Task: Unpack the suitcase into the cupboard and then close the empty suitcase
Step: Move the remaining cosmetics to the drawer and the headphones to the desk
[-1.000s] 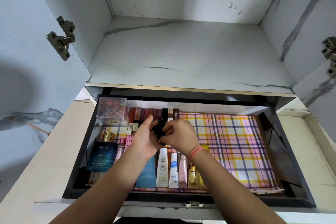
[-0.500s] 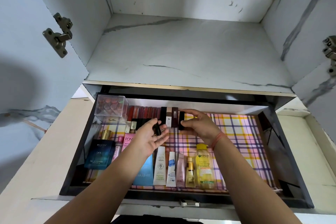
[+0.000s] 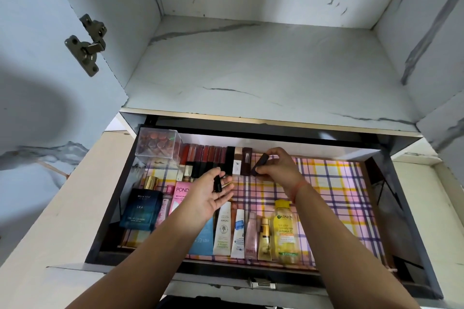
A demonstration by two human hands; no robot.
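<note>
- Head view looks down into an open drawer (image 3: pixel 399 198) with a checked liner (image 3: pixel 334 190), under a bare cupboard shelf (image 3: pixel 263 70).
- Right hand (image 3: pixel 278 167) pinches a dark lipstick (image 3: pixel 261 163) at the back edge, tilted, just beside the row of lipsticks (image 3: pixel 213 155) along the rear wall.
- Left hand (image 3: pixel 208 195) lies palm-up, fingers spread, a second small dark tube (image 3: pixel 217 183) resting loose on them.
- Clear box (image 3: pixel 158 143) fills the back-left corner.
- Bottles and tubes (image 3: pixel 241 231) line the front edge, left to middle.
- Right half of the liner lies open, wide room there.
</note>
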